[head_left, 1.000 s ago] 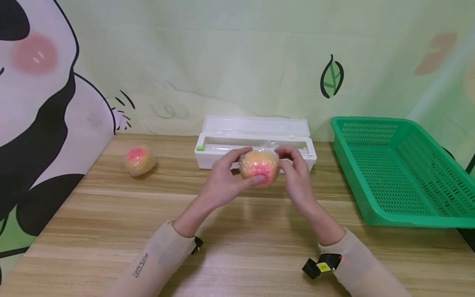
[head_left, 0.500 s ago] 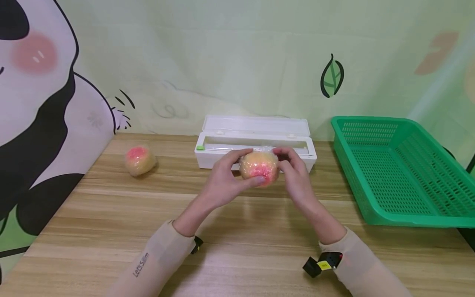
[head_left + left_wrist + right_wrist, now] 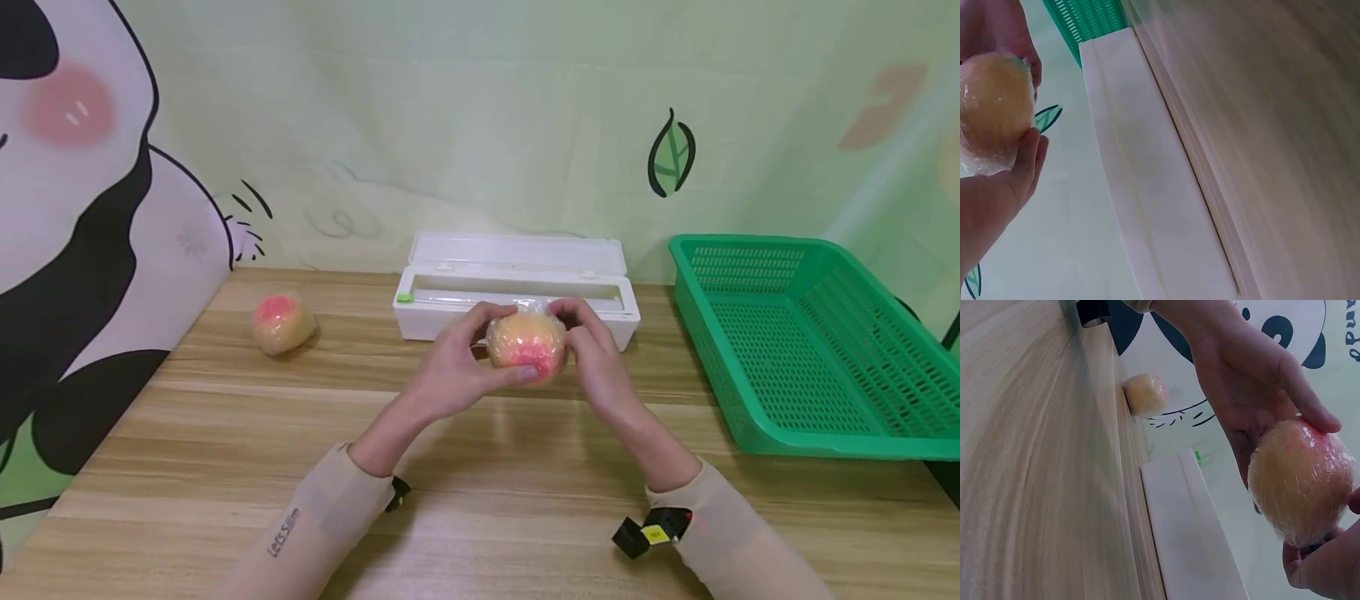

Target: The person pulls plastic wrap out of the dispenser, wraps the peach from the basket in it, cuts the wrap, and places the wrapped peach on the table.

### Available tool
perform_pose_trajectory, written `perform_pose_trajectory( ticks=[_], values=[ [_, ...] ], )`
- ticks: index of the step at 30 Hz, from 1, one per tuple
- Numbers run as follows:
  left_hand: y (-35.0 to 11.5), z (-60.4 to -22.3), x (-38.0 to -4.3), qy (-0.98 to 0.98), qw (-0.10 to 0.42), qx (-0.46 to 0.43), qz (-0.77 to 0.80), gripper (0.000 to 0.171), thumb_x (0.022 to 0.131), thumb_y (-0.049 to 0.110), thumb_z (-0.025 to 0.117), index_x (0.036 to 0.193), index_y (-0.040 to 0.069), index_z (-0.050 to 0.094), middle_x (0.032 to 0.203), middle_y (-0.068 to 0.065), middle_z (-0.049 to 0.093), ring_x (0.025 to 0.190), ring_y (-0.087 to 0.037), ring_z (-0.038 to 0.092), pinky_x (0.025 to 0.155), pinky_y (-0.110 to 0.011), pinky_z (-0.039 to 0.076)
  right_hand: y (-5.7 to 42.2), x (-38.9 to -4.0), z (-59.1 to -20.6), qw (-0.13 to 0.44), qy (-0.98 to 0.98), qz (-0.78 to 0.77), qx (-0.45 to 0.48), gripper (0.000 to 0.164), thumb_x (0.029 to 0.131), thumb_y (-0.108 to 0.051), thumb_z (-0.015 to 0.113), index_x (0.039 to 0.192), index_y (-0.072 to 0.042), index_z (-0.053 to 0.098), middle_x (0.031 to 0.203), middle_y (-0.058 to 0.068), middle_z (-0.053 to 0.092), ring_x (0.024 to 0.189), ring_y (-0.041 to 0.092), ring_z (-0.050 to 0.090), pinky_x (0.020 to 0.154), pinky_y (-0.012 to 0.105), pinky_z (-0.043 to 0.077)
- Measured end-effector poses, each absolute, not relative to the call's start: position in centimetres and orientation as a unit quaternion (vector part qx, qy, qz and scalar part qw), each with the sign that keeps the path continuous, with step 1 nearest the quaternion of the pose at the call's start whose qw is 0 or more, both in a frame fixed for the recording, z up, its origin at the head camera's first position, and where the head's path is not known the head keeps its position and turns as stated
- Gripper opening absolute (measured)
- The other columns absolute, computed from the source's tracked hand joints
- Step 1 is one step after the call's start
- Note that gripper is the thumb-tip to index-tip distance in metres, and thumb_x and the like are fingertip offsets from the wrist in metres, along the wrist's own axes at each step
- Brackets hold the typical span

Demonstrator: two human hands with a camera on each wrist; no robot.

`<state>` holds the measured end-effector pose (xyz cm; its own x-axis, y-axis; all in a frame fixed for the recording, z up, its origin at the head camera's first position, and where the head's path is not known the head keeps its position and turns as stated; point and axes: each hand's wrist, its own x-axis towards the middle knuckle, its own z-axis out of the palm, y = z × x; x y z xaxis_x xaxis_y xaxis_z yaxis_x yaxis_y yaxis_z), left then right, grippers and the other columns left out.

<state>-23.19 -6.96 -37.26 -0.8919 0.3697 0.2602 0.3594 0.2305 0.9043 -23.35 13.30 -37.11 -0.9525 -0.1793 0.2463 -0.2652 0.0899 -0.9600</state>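
A yellow peach with a pink blush (image 3: 527,340), covered in clear plastic wrap (image 3: 531,307), is held above the table in front of the white box. My left hand (image 3: 453,367) grips its left side, the thumb across the pink front and the fingers behind. At the right edge, my right hand (image 3: 603,367) pinches the wrap with curled fingers; its fingertips are partly hidden. In the right wrist view the film lies tight and glossy over the peach (image 3: 1300,481). The left wrist view shows the peach (image 3: 994,103) between both hands.
A second wrapped peach (image 3: 281,325) sits at the table's left. Behind the hands stands a long white cling film dispenser (image 3: 427,323) with its lid raised. A green plastic basket (image 3: 712,375) stands at the right. A printed cloth (image 3: 510,125) hangs at the back.
The loose wrap at the top of the peach, which stood up, now lies lower and more gathered near my right fingers. Peach and hands have shifted slightly right and towards me.
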Motion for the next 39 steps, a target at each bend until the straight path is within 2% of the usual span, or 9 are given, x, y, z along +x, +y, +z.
perform_pose_trajectory(
  ticks=[4,10,15,22,26,29,33,39],
  values=[
    [-6.92,-37.28,-23.15,0.775,0.016,0.244,0.583,0.069,0.079,0.024,0.092,0.136,0.013,0.054,0.127,-0.001,0.059,0.107,-0.023,0.063,0.092,-0.043,0.055,13.25,-23.38,-37.01,0.038,-0.722,0.672,0.158,0.037,0.086,0.000,0.032,0.116,0.008,0.052,0.113,0.015,0.052,0.101,0.023,0.049,0.077,0.025,0.044],
    [-6.83,-37.23,-22.99,0.767,0.037,0.256,0.587,0.067,0.079,0.022,0.092,0.131,0.012,0.051,0.123,-0.005,0.058,0.105,-0.025,0.062,0.089,-0.041,0.055,13.42,-23.37,-37.05,0.021,-0.705,0.688,0.171,0.034,0.084,0.000,0.032,0.110,0.007,0.052,0.103,0.013,0.051,0.093,0.021,0.049,0.071,0.023,0.044],
    [-6.92,-37.21,-22.98,0.762,0.047,0.252,0.594,0.065,0.080,0.019,0.091,0.128,0.010,0.047,0.120,-0.009,0.058,0.104,-0.026,0.061,0.086,-0.040,0.055,13.50,-23.32,-37.13,0.009,-0.719,0.673,0.173,0.033,0.088,-0.002,0.034,0.113,0.007,0.053,0.106,0.015,0.053,0.096,0.023,0.050,0.076,0.026,0.046],
    [-6.99,-37.32,-23.11,0.750,0.056,0.229,0.618,0.066,0.082,0.017,0.089,0.130,0.009,0.045,0.126,-0.010,0.056,0.107,-0.027,0.062,0.089,-0.039,0.056,13.53,-23.30,-37.01,0.027,-0.767,0.622,0.155,0.034,0.100,-0.004,0.040,0.129,0.001,0.056,0.126,0.013,0.056,0.113,0.025,0.053,0.090,0.030,0.049],
    [-7.07,-37.37,-23.22,0.753,0.055,0.227,0.615,0.067,0.082,0.018,0.089,0.132,0.009,0.045,0.128,-0.009,0.056,0.108,-0.026,0.062,0.090,-0.039,0.056,13.58,-23.28,-37.01,0.020,-0.774,0.610,0.169,0.039,0.103,-0.005,0.036,0.134,-0.002,0.060,0.132,0.012,0.059,0.117,0.025,0.056,0.094,0.035,0.050],
    [-7.10,-37.35,-23.24,0.753,0.054,0.232,0.614,0.066,0.082,0.017,0.089,0.132,0.010,0.046,0.127,-0.009,0.056,0.107,-0.026,0.063,0.089,-0.039,0.056,13.64,-23.27,-36.92,0.009,-0.772,0.609,0.179,0.042,0.103,-0.006,0.033,0.133,0.000,0.062,0.133,0.012,0.061,0.119,0.025,0.056,0.098,0.034,0.049],
    [-6.99,-37.28,-23.14,0.749,0.044,0.245,0.614,0.065,0.081,0.016,0.090,0.131,0.009,0.049,0.135,-0.007,0.056,0.109,-0.026,0.062,0.090,-0.039,0.056,13.77,-23.38,-36.84,0.001,-0.766,0.614,0.190,0.042,0.101,-0.006,0.033,0.130,0.005,0.062,0.129,0.015,0.062,0.117,0.026,0.057,0.095,0.031,0.050],
    [-6.69,-37.27,-22.85,0.754,0.041,0.246,0.608,0.066,0.079,0.017,0.091,0.130,0.011,0.050,0.126,-0.005,0.058,0.107,-0.026,0.061,0.089,-0.041,0.055,13.93,-23.56,-36.83,-0.002,-0.766,0.615,0.189,0.041,0.098,-0.005,0.034,0.122,0.007,0.064,0.120,0.018,0.064,0.108,0.026,0.057,0.088,0.028,0.050]
  ],
)
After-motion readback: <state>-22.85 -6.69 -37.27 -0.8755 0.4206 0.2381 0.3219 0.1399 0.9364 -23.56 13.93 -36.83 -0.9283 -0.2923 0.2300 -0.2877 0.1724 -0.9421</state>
